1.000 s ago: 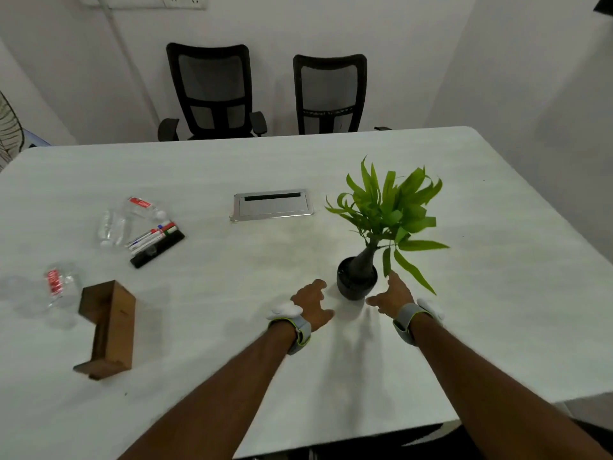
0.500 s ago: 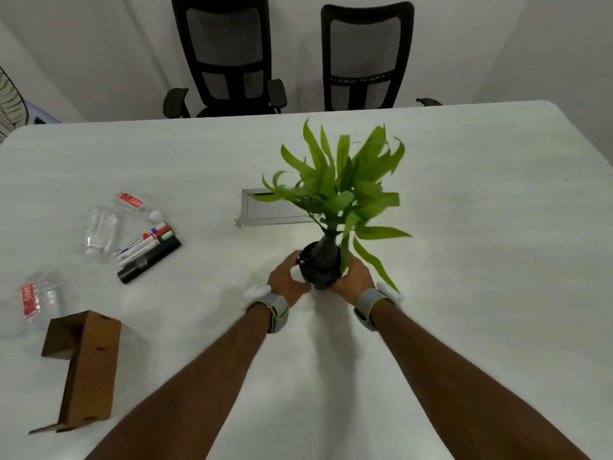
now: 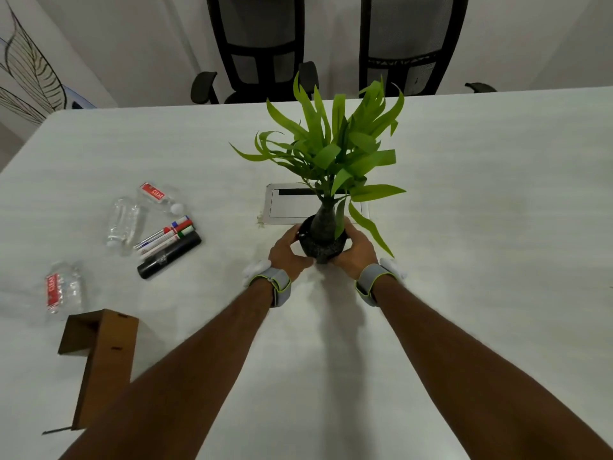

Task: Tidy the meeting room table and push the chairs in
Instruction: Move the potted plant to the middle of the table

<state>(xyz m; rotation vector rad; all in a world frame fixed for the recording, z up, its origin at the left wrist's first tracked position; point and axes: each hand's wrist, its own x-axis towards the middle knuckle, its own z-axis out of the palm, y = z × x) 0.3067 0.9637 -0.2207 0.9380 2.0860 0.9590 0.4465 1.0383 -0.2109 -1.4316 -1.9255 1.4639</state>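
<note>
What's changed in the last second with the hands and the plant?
Both hands, left and right, closed around the plant pot, which they only flanked before, and carried it left toward the metal panel. Bottles, markers and cardboard piece stayed put.

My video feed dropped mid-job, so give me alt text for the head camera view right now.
Both hands, left and right, clasp a small black pot holding a leafy green plant, just in front of a metal cable hatch in the white table. To the left lie clear plastic bottles, markers and a brown cardboard piece; two black chairs stand beyond the far edge.
</note>
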